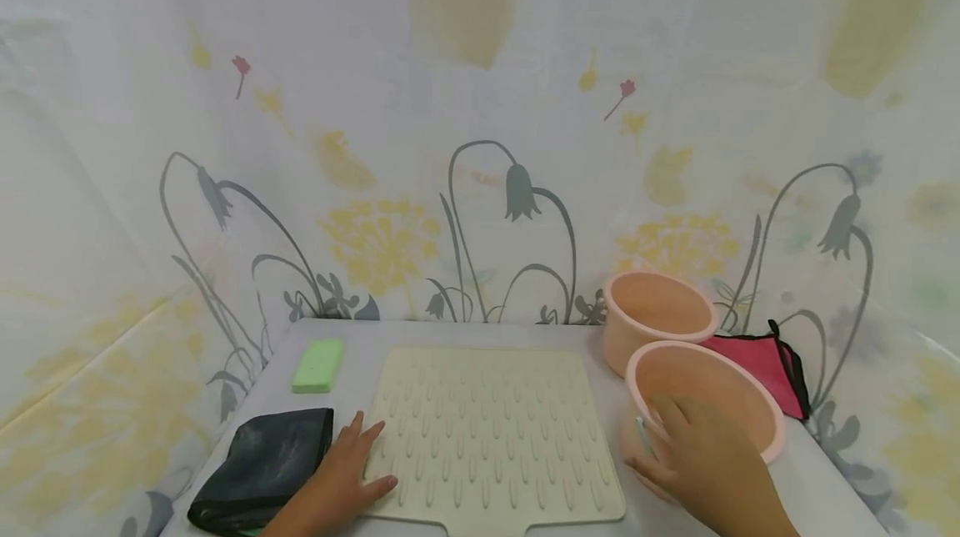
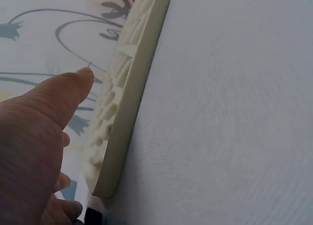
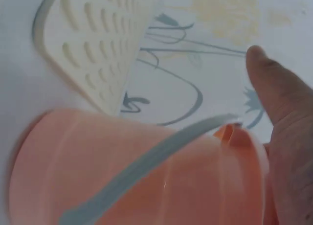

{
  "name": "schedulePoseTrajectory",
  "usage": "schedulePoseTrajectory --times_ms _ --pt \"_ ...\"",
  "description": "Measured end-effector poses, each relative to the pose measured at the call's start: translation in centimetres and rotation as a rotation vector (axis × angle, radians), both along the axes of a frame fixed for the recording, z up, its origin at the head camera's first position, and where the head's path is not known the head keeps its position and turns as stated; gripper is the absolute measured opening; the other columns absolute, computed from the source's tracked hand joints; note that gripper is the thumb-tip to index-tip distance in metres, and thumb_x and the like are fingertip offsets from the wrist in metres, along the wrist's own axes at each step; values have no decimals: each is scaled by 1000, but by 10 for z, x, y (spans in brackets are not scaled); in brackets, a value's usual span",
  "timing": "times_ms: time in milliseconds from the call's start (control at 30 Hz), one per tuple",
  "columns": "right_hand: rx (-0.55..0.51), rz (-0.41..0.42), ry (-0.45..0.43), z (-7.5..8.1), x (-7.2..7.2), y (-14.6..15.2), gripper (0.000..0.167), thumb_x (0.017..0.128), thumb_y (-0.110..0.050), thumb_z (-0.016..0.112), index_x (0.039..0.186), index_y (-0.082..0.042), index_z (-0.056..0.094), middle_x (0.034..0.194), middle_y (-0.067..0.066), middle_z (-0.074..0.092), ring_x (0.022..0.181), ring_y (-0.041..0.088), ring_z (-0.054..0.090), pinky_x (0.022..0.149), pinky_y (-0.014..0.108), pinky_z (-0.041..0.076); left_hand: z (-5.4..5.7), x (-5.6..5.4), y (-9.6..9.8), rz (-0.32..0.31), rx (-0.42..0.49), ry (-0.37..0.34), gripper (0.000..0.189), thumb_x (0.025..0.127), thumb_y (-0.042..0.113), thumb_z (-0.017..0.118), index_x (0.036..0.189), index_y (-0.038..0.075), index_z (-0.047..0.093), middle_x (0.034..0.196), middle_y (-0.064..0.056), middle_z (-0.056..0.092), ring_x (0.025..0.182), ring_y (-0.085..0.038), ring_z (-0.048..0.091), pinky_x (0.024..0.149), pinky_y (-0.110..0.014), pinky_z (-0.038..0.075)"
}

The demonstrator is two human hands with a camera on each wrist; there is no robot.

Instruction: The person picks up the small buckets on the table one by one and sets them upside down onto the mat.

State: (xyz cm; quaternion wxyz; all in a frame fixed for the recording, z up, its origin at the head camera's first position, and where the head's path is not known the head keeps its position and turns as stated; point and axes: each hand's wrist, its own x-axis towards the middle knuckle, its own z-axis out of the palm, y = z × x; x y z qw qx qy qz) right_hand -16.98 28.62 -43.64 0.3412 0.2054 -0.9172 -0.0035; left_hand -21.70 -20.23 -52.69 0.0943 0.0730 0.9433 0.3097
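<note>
A cream washboard point(image 1: 491, 437) with raised ridges lies flat at the middle of the table. At its left edge is my left hand point(image 1: 341, 470), fingers spread and thumb stretched out over the board; the left wrist view shows the thumb point(image 2: 63, 90) beside the board's side. My right hand point(image 1: 693, 454) is at the rim of the nearer peach bucket point(image 1: 768, 420). Its fingers reach in over the rim, while the thumb point(image 3: 269, 78) sticks out straight, apart from the bucket wall. A grey handle point(image 3: 161, 154) hangs across the bucket's outside. My palm hides part of the rim.
A second peach bucket point(image 1: 622, 337) stands behind the nearer one. Pink cloth with black edging point(image 1: 768, 366) lies behind them, at the right. On the left are a light green block point(image 1: 318, 366) and a folded black item point(image 1: 262, 462). A flowered curtain point(image 1: 480, 120) surrounds the table.
</note>
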Motion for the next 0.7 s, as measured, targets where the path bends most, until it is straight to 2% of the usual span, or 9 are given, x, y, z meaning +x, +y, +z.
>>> schedulePoseTrajectory --times_ms 133,233,400,500,700 --pt "-40 -145 -125 1 6 -12 55 73 -60 86 92 -15 61 74 -5 44 67 15 45 61 35 43 -9 2 4 15 29 20 95 84 49 85 156 1 45 165 -40 19 150 -65 19 115 -79 20" --pt "-89 -244 -206 -1 10 -22 58 69 -61 90 92 -17 60 73 -5 45 67 17 47 63 38 43 -13 4 6 12 4 37 95 83 50 86 154 0 47 164 -40 22 150 -65 20 116 -78 19" --pt "-138 -349 -191 -7 16 -35 63 67 -63 90 97 -14 63 76 2 59 78 29 63 77 52 48 -15 6 7 -6 -69 58 102 83 57 83 154 -6 43 164 -40 23 151 -62 20 118 -75 19" --pt "-174 -397 -196 -10 18 -39 61 71 -59 90 98 -11 63 79 6 62 86 35 66 85 58 46 -17 7 7 -9 -91 77 108 83 61 81 155 -9 40 164 -39 24 152 -60 21 119 -73 18" --pt "-177 -492 -335 -10 17 -40 55 79 -55 87 100 -9 65 74 4 60 73 29 59 72 55 45 -22 8 4 -9 -113 86 114 79 63 82 153 -12 40 165 -36 26 154 -56 22 120 -71 20"
